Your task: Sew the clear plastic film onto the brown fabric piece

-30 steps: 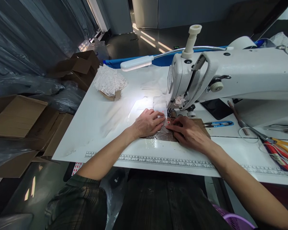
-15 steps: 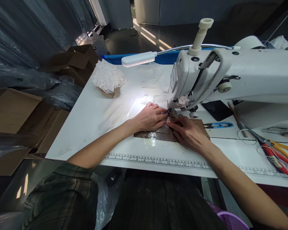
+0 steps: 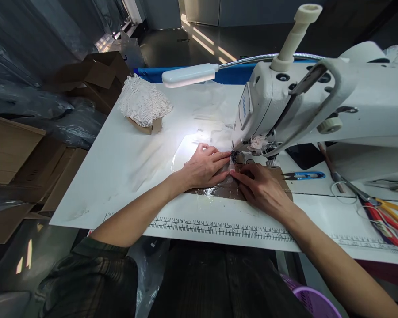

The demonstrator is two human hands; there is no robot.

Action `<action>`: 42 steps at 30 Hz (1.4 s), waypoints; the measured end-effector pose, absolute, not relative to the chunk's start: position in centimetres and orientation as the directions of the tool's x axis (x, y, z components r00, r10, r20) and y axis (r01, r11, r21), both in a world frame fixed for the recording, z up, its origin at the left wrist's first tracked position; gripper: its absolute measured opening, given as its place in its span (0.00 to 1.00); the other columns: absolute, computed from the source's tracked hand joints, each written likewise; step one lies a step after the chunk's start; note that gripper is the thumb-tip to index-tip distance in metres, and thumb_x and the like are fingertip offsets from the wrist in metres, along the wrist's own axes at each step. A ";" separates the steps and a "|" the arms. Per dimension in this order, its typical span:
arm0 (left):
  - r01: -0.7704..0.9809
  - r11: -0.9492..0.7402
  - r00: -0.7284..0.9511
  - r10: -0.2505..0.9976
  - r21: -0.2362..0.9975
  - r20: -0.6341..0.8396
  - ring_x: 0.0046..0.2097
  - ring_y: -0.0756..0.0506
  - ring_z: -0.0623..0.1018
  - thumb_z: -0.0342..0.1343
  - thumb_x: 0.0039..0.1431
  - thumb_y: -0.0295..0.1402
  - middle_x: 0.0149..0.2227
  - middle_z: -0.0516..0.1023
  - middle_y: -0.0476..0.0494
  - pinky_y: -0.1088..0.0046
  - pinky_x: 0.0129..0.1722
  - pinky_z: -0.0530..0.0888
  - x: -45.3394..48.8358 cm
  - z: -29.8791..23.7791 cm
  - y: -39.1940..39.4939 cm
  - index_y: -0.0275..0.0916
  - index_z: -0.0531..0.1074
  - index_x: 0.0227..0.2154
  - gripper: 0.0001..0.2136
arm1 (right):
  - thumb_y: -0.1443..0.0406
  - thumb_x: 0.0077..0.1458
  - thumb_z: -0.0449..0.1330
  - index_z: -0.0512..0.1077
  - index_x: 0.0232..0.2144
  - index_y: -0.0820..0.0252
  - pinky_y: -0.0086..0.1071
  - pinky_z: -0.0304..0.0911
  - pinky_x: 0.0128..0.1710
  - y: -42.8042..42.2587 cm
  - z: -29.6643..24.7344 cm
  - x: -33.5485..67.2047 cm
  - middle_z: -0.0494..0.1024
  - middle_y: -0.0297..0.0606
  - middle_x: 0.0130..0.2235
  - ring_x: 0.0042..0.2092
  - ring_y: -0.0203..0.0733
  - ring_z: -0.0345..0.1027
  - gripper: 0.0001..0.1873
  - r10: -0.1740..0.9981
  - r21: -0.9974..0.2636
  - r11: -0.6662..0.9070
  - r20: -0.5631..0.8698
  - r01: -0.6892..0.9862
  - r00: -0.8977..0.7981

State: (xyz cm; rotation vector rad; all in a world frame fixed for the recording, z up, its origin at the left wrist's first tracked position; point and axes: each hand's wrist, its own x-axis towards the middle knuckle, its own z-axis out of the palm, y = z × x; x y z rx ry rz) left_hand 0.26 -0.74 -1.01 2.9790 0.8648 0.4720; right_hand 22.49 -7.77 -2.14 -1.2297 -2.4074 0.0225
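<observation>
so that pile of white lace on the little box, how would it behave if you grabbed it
The white lace drapes over its cardboard box, so it is probably floppy and light. Its openwork looks apt to snag. The box might tip if pushed.

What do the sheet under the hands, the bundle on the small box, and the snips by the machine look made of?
Sheet: looks like clear glossy plastic film over a brown panel; it wrinkles and throws glare. Both hands, left hand and right hand, press it flat.
Bundle: white lace, by its openwork pattern.
Snips: blue handle, probably plastic; dark blades, likely metal.
</observation>
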 end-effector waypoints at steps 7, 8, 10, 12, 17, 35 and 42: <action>0.530 -0.844 0.796 0.529 0.083 0.294 0.47 0.39 0.72 0.45 0.68 0.41 0.58 0.72 0.40 0.51 0.53 0.62 0.4 -0.9 -0.9 0.38 0.73 0.52 0.18 | 0.68 0.60 0.54 0.76 0.48 0.60 0.43 0.70 0.42 -7.7 -2.2 22.5 0.73 0.50 0.44 0.44 0.49 0.67 0.16 0.782 -0.252 0.600 0.383 0.759 -0.492; 0.527 -0.846 0.796 0.526 0.086 0.298 0.49 0.39 0.72 0.45 0.69 0.41 0.59 0.72 0.41 0.51 0.54 0.61 0.4 -0.9 -0.9 0.39 0.73 0.52 0.18 | 0.67 0.61 0.54 0.77 0.48 0.60 0.43 0.70 0.41 -7.7 -2.2 22.5 0.73 0.50 0.44 0.44 0.49 0.67 0.16 0.780 -0.250 0.602 0.385 0.758 -0.493; 0.516 -0.851 0.798 0.519 0.098 0.306 0.52 0.39 0.72 0.45 0.69 0.40 0.58 0.72 0.42 0.49 0.57 0.58 0.2 -0.9 -0.8 0.40 0.72 0.53 0.17 | 0.67 0.61 0.53 0.77 0.48 0.61 0.43 0.70 0.40 -7.7 -2.2 22.5 0.72 0.50 0.44 0.43 0.49 0.67 0.17 0.776 -0.245 0.607 0.388 0.756 -0.497; 0.509 -0.854 0.799 0.516 0.110 0.308 0.54 0.40 0.71 0.45 0.69 0.40 0.58 0.73 0.43 0.49 0.59 0.57 0.2 -0.9 -0.7 0.41 0.72 0.53 0.17 | 0.67 0.61 0.53 0.77 0.47 0.61 0.43 0.70 0.39 -7.7 -2.2 22.5 0.72 0.50 0.43 0.42 0.49 0.67 0.17 0.768 -0.243 0.615 0.399 0.750 -0.501; 0.534 -0.839 0.786 0.538 0.105 0.303 0.54 0.39 0.71 0.45 0.69 0.40 0.58 0.72 0.42 0.47 0.59 0.57 0.4 -1.0 -1.2 0.41 0.72 0.53 0.17 | 0.67 0.60 0.54 0.78 0.47 0.62 0.43 0.70 0.39 -7.6 -2.3 22.5 0.72 0.50 0.44 0.43 0.49 0.68 0.17 0.765 -0.254 0.620 0.406 0.742 -0.500; 0.403 -0.907 0.798 0.415 0.126 0.437 0.38 0.45 0.74 0.48 0.64 0.30 0.41 0.79 0.42 0.63 0.41 0.69 0.4 -1.1 -1.6 0.38 0.76 0.37 0.10 | 0.65 0.60 0.54 0.77 0.48 0.55 0.43 0.70 0.42 -7.6 -2.7 22.7 0.72 0.47 0.45 0.44 0.47 0.68 0.17 0.828 -0.357 0.548 0.361 0.756 -0.429; 0.303 -0.947 0.877 0.322 0.109 0.357 0.38 0.46 0.74 0.49 0.61 0.29 0.40 0.79 0.43 0.66 0.39 0.69 0.1 -1.1 -1.5 0.40 0.77 0.36 0.11 | 0.65 0.62 0.53 0.77 0.49 0.56 0.42 0.69 0.42 -7.6 -2.4 22.6 0.71 0.47 0.44 0.44 0.47 0.67 0.17 0.834 -0.369 0.542 0.351 0.755 -0.426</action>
